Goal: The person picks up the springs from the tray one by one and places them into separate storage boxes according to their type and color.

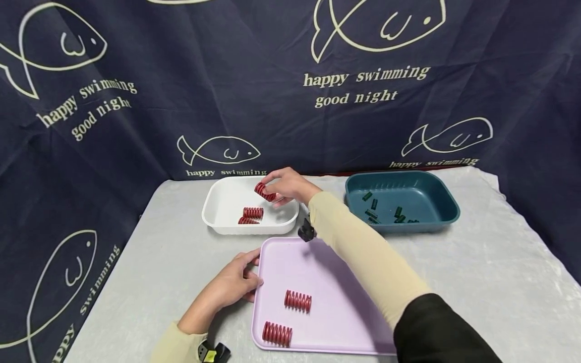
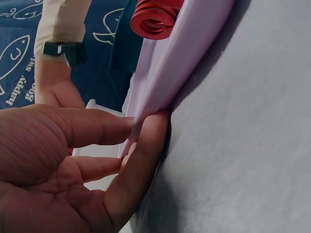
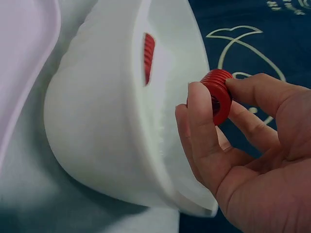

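Between thumb and fingers my right hand [image 1: 290,186] pinches a red coil spring [image 1: 265,192], held over the white bin [image 1: 249,229]. The right wrist view shows the spring [image 3: 221,97] end-on, above the bin's rim [image 3: 146,136]. Two more red springs [image 1: 252,213] lie inside that bin. My left hand [image 1: 229,282] grips the left edge of a lilac tray [image 1: 290,262], thumb at the rim and fingers along its outer side in the left wrist view. On the tray lie two red springs, one near its middle left [image 1: 297,301] and the other at the near left corner [image 1: 277,334].
A teal bin [image 1: 408,229] holding several small dark green springs [image 1: 374,204] stands at the back right, beyond my right forearm. A pale cloth [image 1: 490,282] covers the table. Behind it hangs a navy curtain [image 1: 272,101] with fish drawings. My right sleeve crosses over the tray.
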A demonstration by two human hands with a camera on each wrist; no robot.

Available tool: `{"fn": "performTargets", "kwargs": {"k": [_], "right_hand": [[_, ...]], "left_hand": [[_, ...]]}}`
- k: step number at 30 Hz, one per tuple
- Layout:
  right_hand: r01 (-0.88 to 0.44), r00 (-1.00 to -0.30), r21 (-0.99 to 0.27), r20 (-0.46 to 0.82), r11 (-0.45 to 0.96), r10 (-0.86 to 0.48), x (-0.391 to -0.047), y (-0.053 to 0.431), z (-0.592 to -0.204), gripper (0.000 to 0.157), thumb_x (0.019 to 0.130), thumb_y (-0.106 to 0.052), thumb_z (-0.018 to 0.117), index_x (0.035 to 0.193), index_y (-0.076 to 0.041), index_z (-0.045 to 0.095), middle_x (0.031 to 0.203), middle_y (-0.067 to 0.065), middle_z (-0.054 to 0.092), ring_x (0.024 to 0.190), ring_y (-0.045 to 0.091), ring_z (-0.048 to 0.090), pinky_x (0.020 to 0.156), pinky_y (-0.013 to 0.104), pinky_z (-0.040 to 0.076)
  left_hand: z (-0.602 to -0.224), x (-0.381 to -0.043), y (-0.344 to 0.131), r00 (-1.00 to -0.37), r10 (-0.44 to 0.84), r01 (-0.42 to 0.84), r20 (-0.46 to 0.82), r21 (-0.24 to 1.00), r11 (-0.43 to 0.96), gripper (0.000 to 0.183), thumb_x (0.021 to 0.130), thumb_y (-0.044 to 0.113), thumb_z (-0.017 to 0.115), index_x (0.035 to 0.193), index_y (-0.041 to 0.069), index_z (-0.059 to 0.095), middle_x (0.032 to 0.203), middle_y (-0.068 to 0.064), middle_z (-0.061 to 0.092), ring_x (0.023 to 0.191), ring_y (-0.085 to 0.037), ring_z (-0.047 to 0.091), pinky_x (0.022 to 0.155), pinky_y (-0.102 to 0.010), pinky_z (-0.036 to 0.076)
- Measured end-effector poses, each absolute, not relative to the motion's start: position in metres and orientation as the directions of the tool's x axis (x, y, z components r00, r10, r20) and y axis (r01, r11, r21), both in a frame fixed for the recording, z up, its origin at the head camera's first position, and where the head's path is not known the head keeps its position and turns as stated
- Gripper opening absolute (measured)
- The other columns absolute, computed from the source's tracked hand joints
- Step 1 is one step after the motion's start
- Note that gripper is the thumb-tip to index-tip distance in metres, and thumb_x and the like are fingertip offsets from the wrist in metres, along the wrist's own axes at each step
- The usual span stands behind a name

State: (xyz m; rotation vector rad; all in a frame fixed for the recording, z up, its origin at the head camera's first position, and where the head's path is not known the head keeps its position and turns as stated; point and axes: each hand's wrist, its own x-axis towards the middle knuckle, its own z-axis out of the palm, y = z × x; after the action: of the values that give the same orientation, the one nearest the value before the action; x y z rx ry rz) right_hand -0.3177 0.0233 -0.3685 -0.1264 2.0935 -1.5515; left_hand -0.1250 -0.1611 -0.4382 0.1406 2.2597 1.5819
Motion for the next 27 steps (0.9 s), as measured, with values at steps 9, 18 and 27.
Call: {"fn": "performTargets", "kwargs": {"k": [9, 18, 27], "right_hand": [[0.217, -0.872, -0.885, -0.365, 0.412, -0.326, -0.321, -0.001, -0.387, 0.033, 0.095, 0.002, 0.066, 0.127, -0.003, 0.067, 0.086, 0.013, 0.064, 0.060, 0.021, 0.060, 0.072, 0.040, 0.065], [0.190, -0.885, -0.832, -0.375, 0.522, -0.276, -0.318, -0.012, -0.395, 0.024, 0.093, 0.003, 0.068, 0.117, 0.003, 0.068, 0.084, 0.008, 0.060, 0.062, 0.022, 0.060, 0.065, 0.038, 0.065], [0.205, -0.872, -0.803, -0.409, 0.559, -0.268, -0.314, -0.012, -0.394, 0.019, 0.091, 0.005, 0.068, 0.110, 0.004, 0.067, 0.080, 0.009, 0.059, 0.061, 0.020, 0.060, 0.057, 0.031, 0.063]], "left_hand": [[-0.439, -0.127, -0.161, -0.922, 0.303, -0.128, -0.242, 0.928, 0.351, 0.075, 0.085, -0.014, 0.065, 0.155, -0.004, 0.039, 0.124, -0.021, 0.045, 0.079, -0.020, 0.062, 0.052, -0.040, 0.063], [-0.439, -0.127, -0.161, -0.923, 0.300, -0.127, -0.240, 0.927, 0.353, 0.075, 0.085, -0.014, 0.064, 0.155, -0.005, 0.038, 0.125, -0.021, 0.045, 0.079, -0.020, 0.062, 0.052, -0.040, 0.063], [-0.439, -0.128, -0.160, -0.922, 0.307, -0.117, -0.236, 0.925, 0.360, 0.076, 0.084, -0.015, 0.064, 0.155, -0.005, 0.038, 0.123, -0.021, 0.045, 0.079, -0.020, 0.062, 0.052, -0.039, 0.063]]}}
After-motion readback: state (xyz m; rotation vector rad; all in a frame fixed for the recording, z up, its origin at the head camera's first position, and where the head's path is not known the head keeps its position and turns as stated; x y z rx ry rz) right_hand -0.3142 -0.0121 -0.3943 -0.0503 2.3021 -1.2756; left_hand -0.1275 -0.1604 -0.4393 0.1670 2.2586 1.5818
